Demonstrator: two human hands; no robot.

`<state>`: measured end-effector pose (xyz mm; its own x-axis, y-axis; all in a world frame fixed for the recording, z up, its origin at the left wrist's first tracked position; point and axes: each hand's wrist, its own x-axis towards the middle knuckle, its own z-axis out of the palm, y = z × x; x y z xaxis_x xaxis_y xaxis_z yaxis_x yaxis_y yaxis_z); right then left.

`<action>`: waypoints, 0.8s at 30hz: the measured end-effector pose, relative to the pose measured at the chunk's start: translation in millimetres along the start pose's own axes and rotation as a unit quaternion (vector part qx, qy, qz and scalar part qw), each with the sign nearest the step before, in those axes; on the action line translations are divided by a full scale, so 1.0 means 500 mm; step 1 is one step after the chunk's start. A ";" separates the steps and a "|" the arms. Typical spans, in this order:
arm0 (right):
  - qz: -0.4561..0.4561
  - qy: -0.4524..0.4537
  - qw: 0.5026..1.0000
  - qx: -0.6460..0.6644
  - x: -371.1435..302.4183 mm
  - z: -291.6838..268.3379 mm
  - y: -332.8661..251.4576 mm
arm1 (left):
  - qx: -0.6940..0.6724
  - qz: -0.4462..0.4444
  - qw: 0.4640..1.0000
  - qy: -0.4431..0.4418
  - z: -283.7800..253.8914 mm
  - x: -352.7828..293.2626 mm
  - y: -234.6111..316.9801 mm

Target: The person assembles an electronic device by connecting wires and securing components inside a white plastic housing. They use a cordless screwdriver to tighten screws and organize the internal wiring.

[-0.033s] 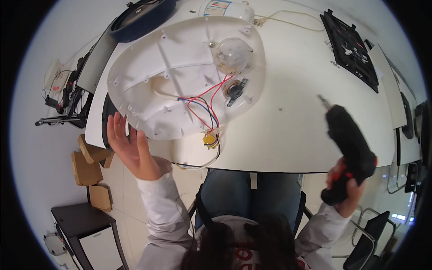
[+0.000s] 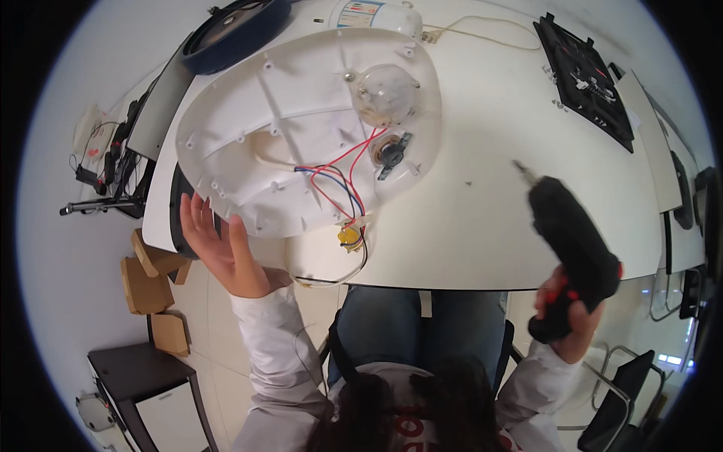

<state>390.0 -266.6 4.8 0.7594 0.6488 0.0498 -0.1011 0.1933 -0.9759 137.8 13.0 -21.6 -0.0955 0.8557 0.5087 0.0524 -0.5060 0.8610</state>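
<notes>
Left hand [image 2: 233, 256] is spread, fingers apart, at the lower-left edge of the white shell [image 2: 222, 128], can't tell from here if it's touching; right hand [image 2: 578, 331] grips the black drill [image 2: 572, 226] by its handle near the table's front edge, bit angled up-left. Shell lies inner side up on the white table [image 2: 482, 233], wires [image 2: 324, 168] running to a yellow part [image 2: 349, 236] just beyond its near rim, toolbox [image 2: 587, 87] far right.
</notes>
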 end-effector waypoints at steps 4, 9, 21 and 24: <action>0.027 -0.072 0.995 0.057 0.006 0.069 0.030 | -0.014 0.022 1.000 0.006 0.021 0.009 -0.029; 0.001 -0.095 0.990 0.106 0.022 0.107 0.063 | -0.026 -0.010 1.000 -0.014 0.025 -0.003 -0.033; 0.051 -0.096 0.992 0.068 0.031 0.154 0.060 | -0.019 -0.069 0.996 -0.060 -0.006 -0.007 -0.070; 0.115 -0.089 0.989 0.029 0.021 0.154 0.043 | -0.022 -0.067 0.995 -0.067 -0.010 -0.008 -0.073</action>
<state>346.3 -198.8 0.7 0.5870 0.7989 -0.1312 -0.2998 0.0640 -0.9519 131.5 27.5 -55.1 0.0352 0.9207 0.3886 0.0040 -0.3889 0.9213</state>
